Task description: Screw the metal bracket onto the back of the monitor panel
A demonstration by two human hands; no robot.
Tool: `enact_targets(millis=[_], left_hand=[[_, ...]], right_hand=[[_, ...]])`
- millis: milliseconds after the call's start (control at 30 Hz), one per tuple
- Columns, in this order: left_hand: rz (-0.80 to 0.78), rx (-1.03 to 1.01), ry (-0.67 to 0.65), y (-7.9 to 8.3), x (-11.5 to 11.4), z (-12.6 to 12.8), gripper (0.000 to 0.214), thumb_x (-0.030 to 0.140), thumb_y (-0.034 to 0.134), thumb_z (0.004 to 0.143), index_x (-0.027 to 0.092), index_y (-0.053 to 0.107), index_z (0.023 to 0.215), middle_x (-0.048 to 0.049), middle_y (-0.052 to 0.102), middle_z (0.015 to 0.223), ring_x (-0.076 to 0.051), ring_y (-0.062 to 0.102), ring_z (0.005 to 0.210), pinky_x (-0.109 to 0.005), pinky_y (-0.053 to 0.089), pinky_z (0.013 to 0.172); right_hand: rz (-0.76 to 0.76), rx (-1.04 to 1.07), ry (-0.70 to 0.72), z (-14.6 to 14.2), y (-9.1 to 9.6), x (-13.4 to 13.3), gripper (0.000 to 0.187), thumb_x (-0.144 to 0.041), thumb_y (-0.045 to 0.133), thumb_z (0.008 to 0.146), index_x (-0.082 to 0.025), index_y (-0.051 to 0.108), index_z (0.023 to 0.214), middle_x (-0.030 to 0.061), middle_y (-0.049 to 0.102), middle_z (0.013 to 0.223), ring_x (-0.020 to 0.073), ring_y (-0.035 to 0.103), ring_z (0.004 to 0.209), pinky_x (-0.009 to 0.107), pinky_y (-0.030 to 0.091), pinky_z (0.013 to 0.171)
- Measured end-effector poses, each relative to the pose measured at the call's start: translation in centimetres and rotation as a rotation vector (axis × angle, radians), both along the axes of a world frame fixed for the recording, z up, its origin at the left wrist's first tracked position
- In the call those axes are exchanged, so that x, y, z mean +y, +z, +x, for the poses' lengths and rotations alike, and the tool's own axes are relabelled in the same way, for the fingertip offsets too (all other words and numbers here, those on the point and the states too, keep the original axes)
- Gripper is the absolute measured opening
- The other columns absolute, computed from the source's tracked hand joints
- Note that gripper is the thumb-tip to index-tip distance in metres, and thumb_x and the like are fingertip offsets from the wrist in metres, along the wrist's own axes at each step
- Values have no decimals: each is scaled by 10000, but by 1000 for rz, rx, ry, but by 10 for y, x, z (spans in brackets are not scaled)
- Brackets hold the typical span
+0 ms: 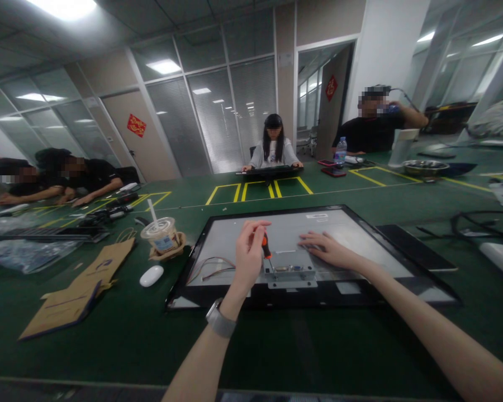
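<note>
A monitor panel point(352, 223) lies face down on the green table, its grey metal back up. My left hand point(248, 254) is closed round a small screwdriver point(266, 247) with an orange-and-black handle, held upright with its tip on a metal bracket point(291, 274) near the panel's front edge. My right hand point(327, 249) lies flat with fingers stretched out on the panel just right of the screwdriver. Thin coloured wires point(212, 267) run across the panel's left part. A watch point(220, 319) sits on my left wrist.
Left of the panel are a white mouse point(151, 276), a lidded drink cup with a straw point(163, 234) and flattened cardboard point(73, 293). A black slab point(414, 245) and cables point(482, 223) lie to the right. Several people sit along the far and left sides of the table.
</note>
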State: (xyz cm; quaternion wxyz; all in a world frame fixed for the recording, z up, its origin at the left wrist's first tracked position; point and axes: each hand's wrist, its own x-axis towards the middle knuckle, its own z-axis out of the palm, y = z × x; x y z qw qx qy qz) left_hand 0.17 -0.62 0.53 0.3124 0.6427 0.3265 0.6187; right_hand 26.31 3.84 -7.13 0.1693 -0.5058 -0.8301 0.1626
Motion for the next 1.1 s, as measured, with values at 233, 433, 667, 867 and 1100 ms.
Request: enact_targets(millis=[233, 433, 667, 867, 1100], left_hand=[[-67, -124, -138, -5, 4, 2, 326, 363, 390, 951, 165, 599, 1103, -75, 637, 940, -154, 615, 821, -299, 489, 778], [-24, -21, -69, -4, 3, 1, 236, 317, 555, 873, 190, 643, 1052, -47, 616, 895, -130, 572, 775, -259, 466, 732], [78, 24, 57, -3, 2, 1, 123, 287, 626, 818, 179, 681, 838, -26, 503, 850, -122, 515, 763, -237, 439, 716], [18, -64, -78, -1, 0, 1, 315, 271, 369, 926, 156, 659, 879, -86, 622, 985, -189, 581, 948, -301, 463, 823], [-53, -18, -101, -3, 0, 2, 216, 304, 513, 889, 180, 650, 1002, -52, 655, 884, -151, 605, 836, -268, 471, 774]], right_hand=[[11, -1, -11, -1, -2, 0, 437, -412, 366, 889, -312, 585, 1254, 26, 455, 1438, 290, 297, 1371, 597, 125, 1100], [7, -6, -5, 0, -1, 0, 444, -412, 360, 892, -307, 575, 1266, 28, 444, 1446, 288, 295, 1373, 597, 117, 1103], [6, -1, -8, 0, -1, 0, 434, -399, 370, 890, -312, 574, 1263, 27, 444, 1446, 283, 296, 1373, 600, 110, 1104], [13, -3, -11, -1, 0, 0, 428, -394, 371, 888, -322, 580, 1255, 20, 451, 1441, 285, 302, 1370, 602, 115, 1103], [23, 14, -5, 1, -4, 2, 434, -442, 370, 889, -336, 580, 1254, 16, 459, 1436, 289, 303, 1369, 598, 128, 1103]])
